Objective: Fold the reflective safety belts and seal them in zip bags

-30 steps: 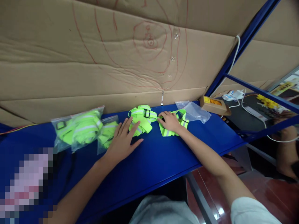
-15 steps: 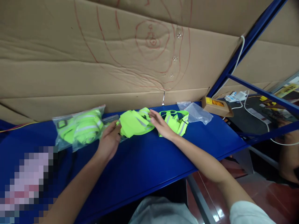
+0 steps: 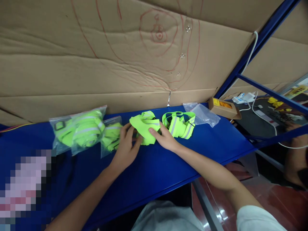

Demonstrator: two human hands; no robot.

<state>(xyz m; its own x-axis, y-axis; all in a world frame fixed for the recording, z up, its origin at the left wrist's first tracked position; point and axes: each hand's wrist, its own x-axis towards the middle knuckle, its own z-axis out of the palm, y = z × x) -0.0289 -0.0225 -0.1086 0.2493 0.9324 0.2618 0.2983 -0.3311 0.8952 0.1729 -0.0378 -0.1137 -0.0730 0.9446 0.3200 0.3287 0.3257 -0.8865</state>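
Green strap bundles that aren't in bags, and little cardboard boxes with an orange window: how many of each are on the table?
Loose green bundles: 2 (the first bundle between the left hand and right hand; the second bundle to its right)
Cardboard box with orange window: 1
Total: 3

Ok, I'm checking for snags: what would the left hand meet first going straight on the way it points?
Likely the middle green strap bundle, right ahead of the left hand; the gap, if any, is unclear.
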